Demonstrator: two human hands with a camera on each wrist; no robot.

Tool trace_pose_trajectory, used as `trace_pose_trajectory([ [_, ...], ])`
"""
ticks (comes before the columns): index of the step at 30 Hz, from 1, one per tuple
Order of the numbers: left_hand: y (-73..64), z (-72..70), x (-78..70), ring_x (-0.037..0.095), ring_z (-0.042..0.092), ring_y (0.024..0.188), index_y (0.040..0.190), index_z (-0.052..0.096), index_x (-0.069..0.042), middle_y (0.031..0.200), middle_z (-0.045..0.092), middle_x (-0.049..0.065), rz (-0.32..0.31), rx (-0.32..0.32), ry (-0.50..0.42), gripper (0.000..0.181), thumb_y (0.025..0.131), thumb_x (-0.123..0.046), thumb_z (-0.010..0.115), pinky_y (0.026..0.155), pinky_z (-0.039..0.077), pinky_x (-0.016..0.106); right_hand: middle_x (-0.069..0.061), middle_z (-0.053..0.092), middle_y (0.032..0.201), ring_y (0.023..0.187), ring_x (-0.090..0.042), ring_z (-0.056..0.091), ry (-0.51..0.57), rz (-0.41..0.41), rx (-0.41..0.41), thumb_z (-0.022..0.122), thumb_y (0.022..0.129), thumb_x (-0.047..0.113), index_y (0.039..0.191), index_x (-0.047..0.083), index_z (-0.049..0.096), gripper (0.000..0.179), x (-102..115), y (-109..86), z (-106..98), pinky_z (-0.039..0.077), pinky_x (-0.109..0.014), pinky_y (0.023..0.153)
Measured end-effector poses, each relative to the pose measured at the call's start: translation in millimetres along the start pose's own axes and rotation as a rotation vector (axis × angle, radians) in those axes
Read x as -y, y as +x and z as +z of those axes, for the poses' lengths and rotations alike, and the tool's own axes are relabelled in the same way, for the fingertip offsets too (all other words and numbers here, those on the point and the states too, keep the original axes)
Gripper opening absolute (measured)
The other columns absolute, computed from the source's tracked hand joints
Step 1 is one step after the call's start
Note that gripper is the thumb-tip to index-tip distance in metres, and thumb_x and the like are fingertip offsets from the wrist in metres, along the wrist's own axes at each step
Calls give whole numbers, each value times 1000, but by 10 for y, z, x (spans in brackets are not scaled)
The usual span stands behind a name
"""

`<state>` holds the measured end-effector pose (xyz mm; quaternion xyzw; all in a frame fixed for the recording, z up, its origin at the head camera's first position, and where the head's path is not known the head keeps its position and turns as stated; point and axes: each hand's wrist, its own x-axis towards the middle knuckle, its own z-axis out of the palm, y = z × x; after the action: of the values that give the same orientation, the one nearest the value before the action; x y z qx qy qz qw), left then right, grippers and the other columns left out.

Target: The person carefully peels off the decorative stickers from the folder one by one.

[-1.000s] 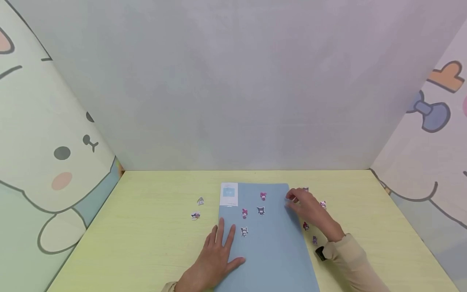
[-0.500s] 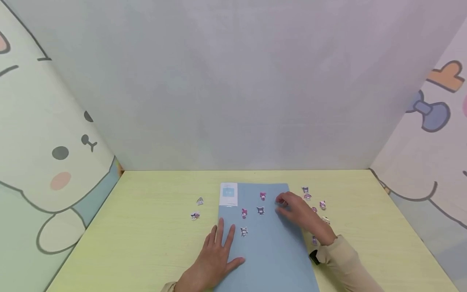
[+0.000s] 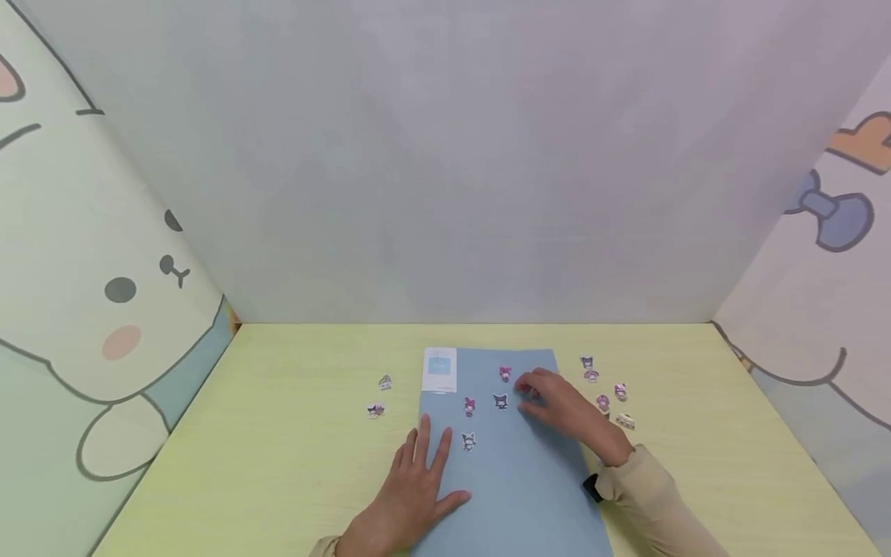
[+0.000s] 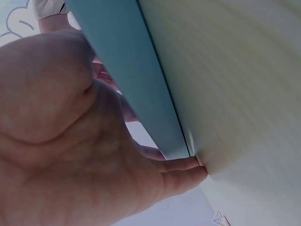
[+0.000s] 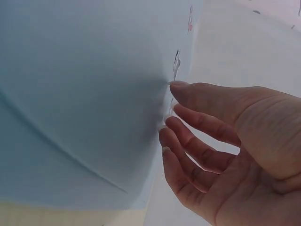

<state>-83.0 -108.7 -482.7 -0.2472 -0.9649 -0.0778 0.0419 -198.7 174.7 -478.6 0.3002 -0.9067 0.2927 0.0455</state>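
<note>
A flat blue folder (image 3: 515, 480) with a white label at its upper left lies on the table. My left hand (image 3: 407, 487) rests across its left edge, fingers spread. In the left wrist view, the palm of that hand (image 4: 84, 155) is beside the folder's edge (image 4: 127, 75). My right hand (image 3: 557, 402) touches the folder's upper right part, thumb and fingers bent but apart. A small reddish sticker (image 3: 534, 392) shows in the gap between them, partly hidden. In the right wrist view, the right thumb (image 5: 188, 94) and fingertips touch the blue surface. Several character stickers, including a dark one (image 3: 500, 401), are on the folder.
On the table (image 3: 299, 464) right of the folder lie several loose stickers, among them a pink one (image 3: 620, 391). Two sticker spots, one upper (image 3: 385, 382) and one lower (image 3: 375, 411), are to the left. A pale wall (image 3: 459, 170) stands behind the table.
My right hand has moved left from the folder's right edge onto its surface, bringing a small sticker along. Its thumb and fingers now stand apart. The left hand stays put.
</note>
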Motion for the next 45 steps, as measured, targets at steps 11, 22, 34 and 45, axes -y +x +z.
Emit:
trace_pose_trajectory([
  [11,2,5,5,52,49,130,151,45,-1,154,34,35,-1,11,23,86,95,-65,58,100,47,57,-8,64,98,87,-24,63,-9,-1,66,78,88,0,109,0,70,23,91,77,34,55,-35,79],
  [22,-10,33,13,51,51,128,150,45,-1,152,36,35,13,-30,45,85,95,-65,58,100,47,56,-6,62,97,86,-22,61,14,17,70,78,88,0,105,2,69,19,119,94,57,55,-35,79],
  [34,3,-15,-9,51,48,131,153,43,-2,156,33,33,-21,48,20,86,95,-65,58,103,46,57,-4,66,98,86,-16,63,91,28,70,75,90,-1,105,5,64,20,157,114,114,56,-33,79],
  [45,3,-1,-4,50,47,133,154,43,-4,157,32,32,-31,61,26,87,95,-66,58,103,46,56,-5,71,88,79,-11,61,54,-36,17,74,88,-7,94,3,74,12,107,144,109,56,-30,73],
])
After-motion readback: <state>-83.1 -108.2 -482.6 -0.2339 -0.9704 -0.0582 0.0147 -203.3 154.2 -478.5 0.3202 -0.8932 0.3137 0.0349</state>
